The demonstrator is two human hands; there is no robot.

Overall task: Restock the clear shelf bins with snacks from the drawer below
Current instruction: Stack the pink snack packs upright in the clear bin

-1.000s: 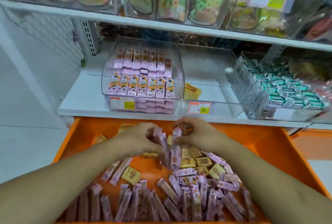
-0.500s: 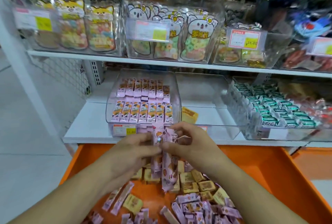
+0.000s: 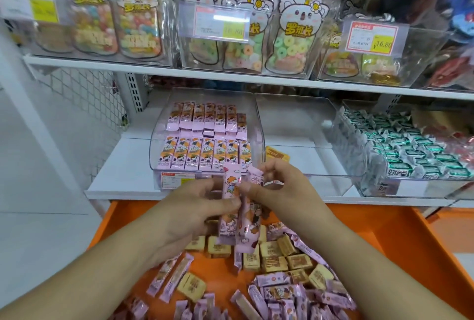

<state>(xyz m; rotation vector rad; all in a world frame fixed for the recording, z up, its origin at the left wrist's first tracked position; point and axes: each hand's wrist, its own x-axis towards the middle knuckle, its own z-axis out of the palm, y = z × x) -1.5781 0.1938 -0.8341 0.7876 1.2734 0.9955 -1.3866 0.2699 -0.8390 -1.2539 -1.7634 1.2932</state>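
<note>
A small bundle of pink snack bars (image 3: 239, 207), glossy film sticks held upright, was pinched between the left hand (image 3: 191, 213) and the right hand (image 3: 279, 189), above the orange drawer (image 3: 400, 237). The clear bin (image 3: 206, 137), rigid plastic and partly filled with matching bars, lay just ahead and slightly left, nearer the left hand.

Both bare forearms reach forward, converging at centre. The left hand (image 3: 195, 207) and right hand (image 3: 279, 186) meet, fingers curled, thumbs pinching upright pink snack packets (image 3: 239, 207) between them.
</note>
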